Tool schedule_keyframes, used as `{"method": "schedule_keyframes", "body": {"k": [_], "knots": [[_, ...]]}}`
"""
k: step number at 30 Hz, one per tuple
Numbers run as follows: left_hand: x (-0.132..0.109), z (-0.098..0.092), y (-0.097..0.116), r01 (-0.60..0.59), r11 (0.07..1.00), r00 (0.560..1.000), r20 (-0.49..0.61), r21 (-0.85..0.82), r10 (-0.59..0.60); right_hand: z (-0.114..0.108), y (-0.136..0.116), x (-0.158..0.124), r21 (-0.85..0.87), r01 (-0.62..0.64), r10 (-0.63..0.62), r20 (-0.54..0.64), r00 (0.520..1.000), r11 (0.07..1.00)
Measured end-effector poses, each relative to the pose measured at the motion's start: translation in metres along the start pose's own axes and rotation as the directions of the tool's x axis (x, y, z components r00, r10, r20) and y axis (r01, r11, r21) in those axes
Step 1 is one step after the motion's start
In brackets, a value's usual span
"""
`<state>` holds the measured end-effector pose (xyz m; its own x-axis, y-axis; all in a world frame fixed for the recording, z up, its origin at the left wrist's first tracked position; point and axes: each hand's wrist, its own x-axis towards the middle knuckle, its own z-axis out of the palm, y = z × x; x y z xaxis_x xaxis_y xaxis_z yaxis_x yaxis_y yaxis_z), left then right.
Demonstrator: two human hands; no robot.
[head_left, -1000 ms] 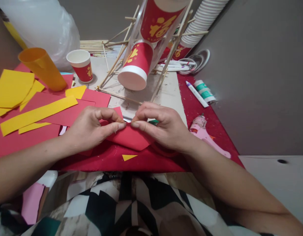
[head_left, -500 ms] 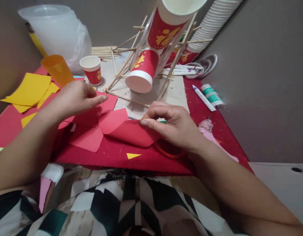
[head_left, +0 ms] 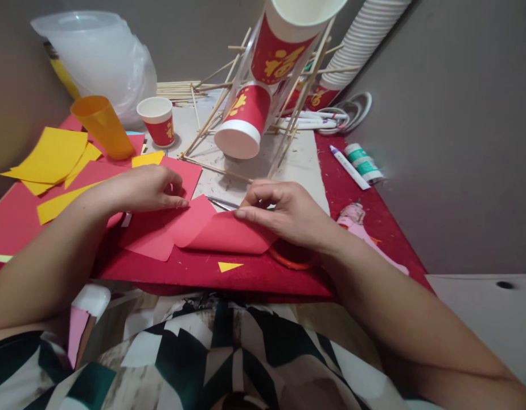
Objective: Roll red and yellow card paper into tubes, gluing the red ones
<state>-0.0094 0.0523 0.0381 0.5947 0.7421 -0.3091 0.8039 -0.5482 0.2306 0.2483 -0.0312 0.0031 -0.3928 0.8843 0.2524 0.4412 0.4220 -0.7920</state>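
The red paper lies bent near the front of the table. The right hand pinches its upper edge; the left hand, thumb and fingers parted, is at its left flap. A steady pinch should keep the bend even.

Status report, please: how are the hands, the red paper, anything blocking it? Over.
Right hand pinches bent red paper by its upper edge. Left hand near paper's left side, contact unclear. Yellow paper triangle lies nearer the person, not blocking.
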Motion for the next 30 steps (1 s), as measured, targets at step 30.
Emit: {"method": "schedule_keyframes", "body": {"k": [30], "knots": [[0.003,0.039,0.033,-0.382,0.81,0.863,-0.486,-0.445,0.14,0.012,0.01,0.0,-0.314,0.213,-0.287,-0.211,0.934,0.925]]}}
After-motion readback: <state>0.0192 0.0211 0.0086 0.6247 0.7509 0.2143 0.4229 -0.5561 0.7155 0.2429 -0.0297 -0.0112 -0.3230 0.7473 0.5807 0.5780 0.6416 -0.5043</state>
